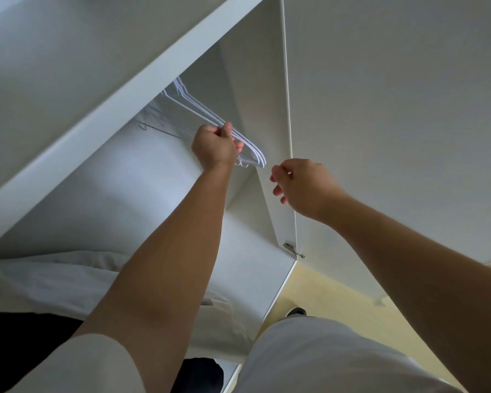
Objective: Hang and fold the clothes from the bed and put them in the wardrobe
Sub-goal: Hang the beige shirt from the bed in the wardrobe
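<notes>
White shirt [323,361] fills six o'clock. Left hand [214,147] grips hangers [256,154] at eleven o'clock. Right hand [304,185] curls at the door [380,109] edge, grip unclear.

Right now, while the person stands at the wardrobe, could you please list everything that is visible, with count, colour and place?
wardrobe: one, white, open, fills the left
wardrobe door: one, white, open, at right
hinge: one, metal, low on the door's edge
rail: one, metal, high inside the wardrobe
hangers: about three, white wire, bunched in the left hand
fabric: one heap, white, lower left
dark item: one, black, bottom left, unclear what
floor: pale yellow, lower right
shoe: one, dark, on the floor
left hand: grips the hangers
right hand: loosely curled by the door's edge, nothing visible in it
</notes>
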Demonstrator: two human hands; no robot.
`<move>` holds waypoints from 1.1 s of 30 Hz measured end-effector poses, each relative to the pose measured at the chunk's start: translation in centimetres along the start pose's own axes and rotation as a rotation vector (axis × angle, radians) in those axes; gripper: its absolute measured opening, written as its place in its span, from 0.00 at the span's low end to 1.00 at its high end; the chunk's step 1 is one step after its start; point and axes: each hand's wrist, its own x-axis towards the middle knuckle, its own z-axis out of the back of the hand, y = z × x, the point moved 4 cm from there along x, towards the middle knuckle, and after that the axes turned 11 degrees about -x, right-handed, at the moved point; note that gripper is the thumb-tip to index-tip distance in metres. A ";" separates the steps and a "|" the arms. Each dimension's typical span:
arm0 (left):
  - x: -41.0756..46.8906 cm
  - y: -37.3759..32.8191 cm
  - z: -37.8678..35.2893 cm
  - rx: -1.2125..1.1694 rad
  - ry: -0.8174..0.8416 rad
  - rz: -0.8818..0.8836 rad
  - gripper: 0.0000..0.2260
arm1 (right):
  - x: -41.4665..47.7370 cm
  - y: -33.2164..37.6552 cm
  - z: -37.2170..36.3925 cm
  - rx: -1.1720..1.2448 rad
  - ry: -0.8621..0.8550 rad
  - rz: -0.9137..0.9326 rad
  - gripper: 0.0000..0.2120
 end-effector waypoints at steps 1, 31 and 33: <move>-0.2 -0.4 0.3 -0.011 -0.009 -0.002 0.10 | -0.3 0.2 0.0 -0.038 0.001 0.012 0.16; -21.1 4.4 1.0 -0.167 0.261 0.692 0.11 | -9.9 -7.6 -0.1 -0.113 -0.108 -0.071 0.19; -22.7 5.5 -1.0 -0.040 0.412 0.760 0.10 | -11.2 -9.3 0.6 -0.097 -0.060 -0.087 0.21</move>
